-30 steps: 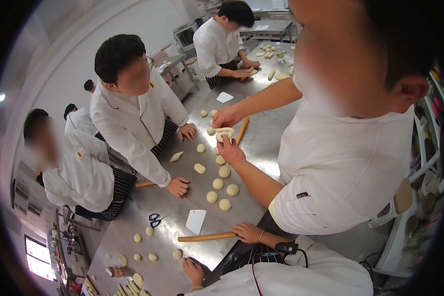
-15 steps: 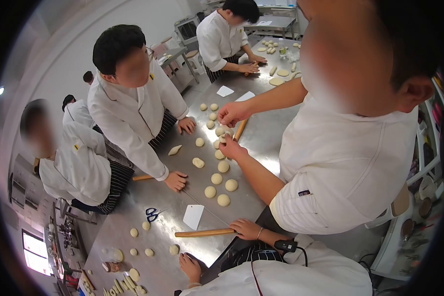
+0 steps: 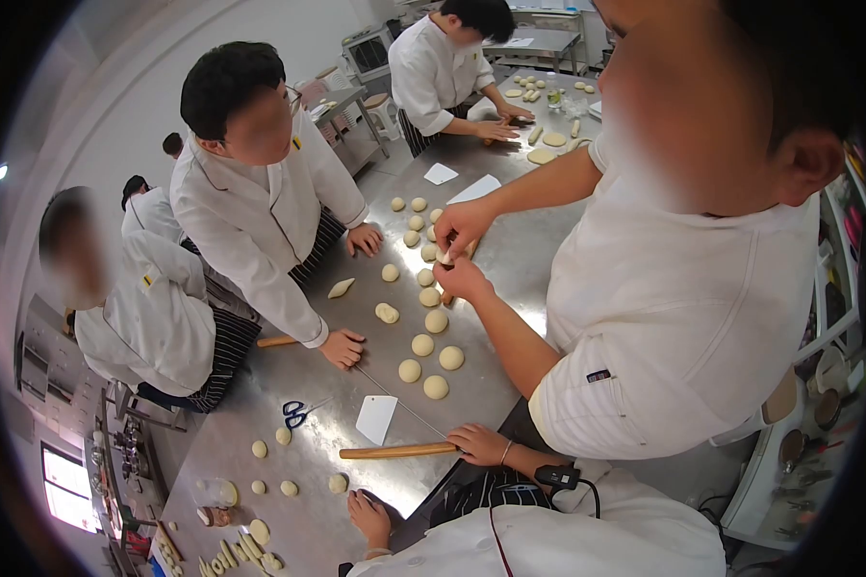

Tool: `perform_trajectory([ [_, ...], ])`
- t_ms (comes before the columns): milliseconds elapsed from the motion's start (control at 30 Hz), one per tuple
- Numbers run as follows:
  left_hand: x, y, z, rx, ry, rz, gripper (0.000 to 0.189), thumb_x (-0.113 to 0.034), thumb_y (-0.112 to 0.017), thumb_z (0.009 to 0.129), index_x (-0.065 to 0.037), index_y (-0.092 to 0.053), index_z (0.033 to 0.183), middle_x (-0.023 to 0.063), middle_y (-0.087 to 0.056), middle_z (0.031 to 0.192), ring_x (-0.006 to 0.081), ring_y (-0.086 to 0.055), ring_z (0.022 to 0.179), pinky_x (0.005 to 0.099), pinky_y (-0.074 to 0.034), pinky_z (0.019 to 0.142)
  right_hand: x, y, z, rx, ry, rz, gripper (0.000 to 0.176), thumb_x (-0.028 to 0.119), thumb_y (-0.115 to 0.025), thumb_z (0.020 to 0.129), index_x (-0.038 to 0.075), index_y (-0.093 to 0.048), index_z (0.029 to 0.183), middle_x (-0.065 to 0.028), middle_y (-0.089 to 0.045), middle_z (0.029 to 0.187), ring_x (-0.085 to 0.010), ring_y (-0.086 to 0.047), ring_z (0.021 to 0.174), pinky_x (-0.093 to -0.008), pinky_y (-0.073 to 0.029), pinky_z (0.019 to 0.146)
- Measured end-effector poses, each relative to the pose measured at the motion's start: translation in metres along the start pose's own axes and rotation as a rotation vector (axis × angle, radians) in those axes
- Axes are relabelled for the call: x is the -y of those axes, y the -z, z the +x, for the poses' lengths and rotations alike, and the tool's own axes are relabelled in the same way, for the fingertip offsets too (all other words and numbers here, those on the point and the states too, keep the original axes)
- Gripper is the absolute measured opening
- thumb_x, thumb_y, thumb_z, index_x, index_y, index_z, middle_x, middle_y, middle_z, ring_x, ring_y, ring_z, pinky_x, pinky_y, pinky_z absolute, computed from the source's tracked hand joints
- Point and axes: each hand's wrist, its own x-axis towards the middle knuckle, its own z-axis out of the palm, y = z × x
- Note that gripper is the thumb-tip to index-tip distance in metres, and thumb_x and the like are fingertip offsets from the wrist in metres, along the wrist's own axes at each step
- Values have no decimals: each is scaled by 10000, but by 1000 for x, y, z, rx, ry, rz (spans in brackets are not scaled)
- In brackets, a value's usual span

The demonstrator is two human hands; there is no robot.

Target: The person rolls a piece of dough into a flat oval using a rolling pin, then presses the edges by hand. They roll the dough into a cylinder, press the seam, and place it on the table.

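Observation:
My left hand (image 3: 369, 520) rests open at the near edge of the steel table, fingers spread on the metal. Just beyond its fingertips sits a round dough ball (image 3: 338, 483). My right hand (image 3: 479, 444) lies open at the same edge, a band around its wrist. Its fingers are at the end of a wooden rolling pin (image 3: 397, 452), without being wrapped round it. A white dough scraper (image 3: 376, 420) lies flat beyond the pin. At my right, a co-worker's two hands (image 3: 464, 258) pinch a small piece of dough, mostly hidden by the fingers.
More dough balls (image 3: 436, 322) stand in a cluster mid-table. Blue-handled scissors (image 3: 294, 413) and a jar (image 3: 216, 517) are to the left, near shaped dough strips (image 3: 245, 550). Across from me a co-worker leans both hands (image 3: 342, 348) on the steel table (image 3: 510, 313). Another person works dough farther back.
The co-worker at my right has brought both hands together on the dough piece, the upper hand moving down. My hands have stayed in place. The view has shifted slightly.

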Motion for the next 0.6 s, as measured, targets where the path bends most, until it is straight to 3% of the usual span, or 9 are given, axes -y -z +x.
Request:
perform_trajectory([
  [600,2,-3,1,1,6,-13,589,-109,-582,803,-20,-440,1367,200,-379,1463,389,-327,1362,539,-287,1075,-2,-2,2,19,-14,-4,526,188,-707,785,67,-509,1258,-98,-522,1272,-280,-495,1186,-405,-394,1010],
])
